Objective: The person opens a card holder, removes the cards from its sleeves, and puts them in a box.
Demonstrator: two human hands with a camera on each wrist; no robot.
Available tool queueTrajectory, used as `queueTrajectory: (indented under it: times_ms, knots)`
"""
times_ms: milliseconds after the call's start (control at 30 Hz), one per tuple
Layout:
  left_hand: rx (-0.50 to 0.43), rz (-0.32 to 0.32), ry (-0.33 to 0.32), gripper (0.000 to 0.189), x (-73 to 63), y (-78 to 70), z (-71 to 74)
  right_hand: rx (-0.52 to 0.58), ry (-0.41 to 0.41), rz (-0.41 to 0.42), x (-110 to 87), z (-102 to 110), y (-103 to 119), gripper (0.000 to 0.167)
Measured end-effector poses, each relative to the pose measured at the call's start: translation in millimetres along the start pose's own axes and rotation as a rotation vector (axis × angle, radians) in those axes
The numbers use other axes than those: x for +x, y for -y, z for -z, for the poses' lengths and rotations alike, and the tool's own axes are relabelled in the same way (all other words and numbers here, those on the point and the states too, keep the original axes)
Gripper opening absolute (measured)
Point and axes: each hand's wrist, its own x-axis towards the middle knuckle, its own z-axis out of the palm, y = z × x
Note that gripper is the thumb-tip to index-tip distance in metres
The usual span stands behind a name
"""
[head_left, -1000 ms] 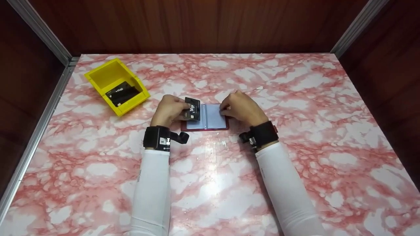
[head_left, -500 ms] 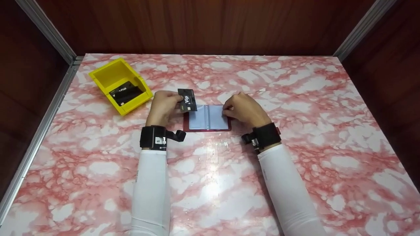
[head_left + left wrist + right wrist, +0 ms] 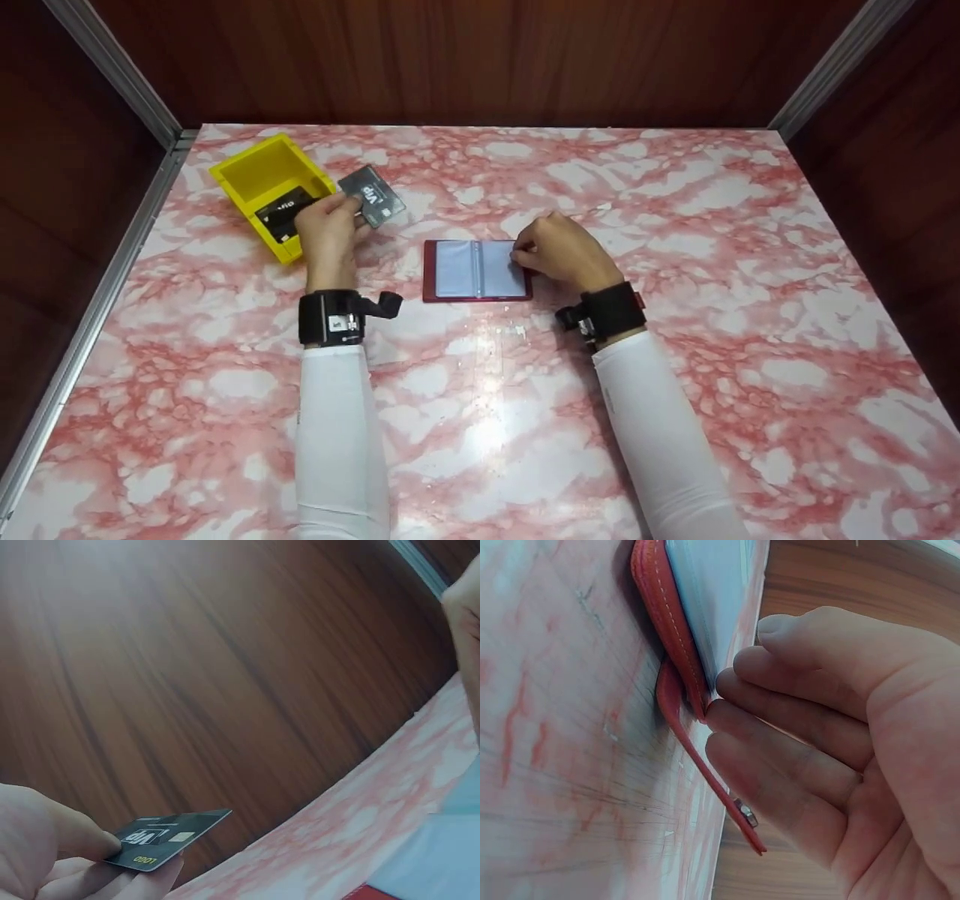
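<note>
Between thumb and fingers my left hand [image 3: 328, 232] pinches a black "Vip" card [image 3: 372, 196], beside the right side of the yellow bin. In the left wrist view, the card [image 3: 161, 840] shows its chip and gold "LOGO" lettering. A red card holder [image 3: 430, 271] lies open on the table, its clear sleeves [image 3: 457, 268] spread to both sides. My right hand [image 3: 562, 247] is at the holder's right edge. Seen from the right wrist, its fingers [image 3: 780, 735] are loosely bent with the tips at the red cover [image 3: 667, 607], the thumb apart from them.
The yellow bin [image 3: 259, 169] stands at the back left with black cards [image 3: 289, 206] inside, partly hidden by my left hand. A red strap [image 3: 705, 765] with a metal snap sticks out from the holder. Dark wood panels [image 3: 480, 60] enclose the marbled table [image 3: 675, 195].
My left hand has carried the card away from the holder's left page, leftward and back to the bin's side, turning it. The right hand stays at the holder's right edge.
</note>
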Motion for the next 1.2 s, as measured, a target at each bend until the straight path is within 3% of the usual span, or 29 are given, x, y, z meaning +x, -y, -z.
queueTrajectory:
  times_ms: [167, 267, 467, 600, 700, 800, 900, 1000, 1200]
  knots:
    - [-0.139, -0.048, -0.108, 0.039, 5.6, -4.8, 19.3, 0.0, -0.012, -0.001, 0.5, -1, 0, 0.012]
    - [-0.127, -0.131, -0.198, 0.031, 8.6, -6.5, 27.6, -0.005, -0.012, -0.008, 0.0, -1, 0, 0.012]
    - [0.241, -0.348, -0.425, 0.018, 8.6, -15.1, 40.8, -0.008, -0.002, -0.022, -0.2, -1, 0, 0.013]
    - [0.451, -0.481, -0.501, 0.016, 5.9, -21.0, 47.4, -0.011, -0.006, -0.021, 0.6, -1, 0, 0.014]
    - [0.651, -0.577, -0.518, 0.018, 5.2, -21.2, 50.7, -0.015, -0.01, -0.013, 1.4, -1, 1, 0.015]
    - [0.837, -0.659, -0.494, 0.019, 6.4, -17.8, 51.6, -0.017, -0.01, -0.003, 1.7, -2, 1, 0.015]
    - [0.956, -0.716, -0.473, 0.019, 8.5, -13.8, 51.1, -0.016, -0.016, 0.004, 2.1, -1, 1, 0.015]
    - [1.035, -0.727, -0.469, 0.019, 11.0, -11.2, 49.4, -0.016, -0.026, 0.012, 2.5, -1, 1, 0.015]
    - [1.137, -0.676, -0.448, 0.021, 17.7, -4.3, 45.9, -0.018, -0.034, 0.023, 2.5, -1, 0, 0.015]
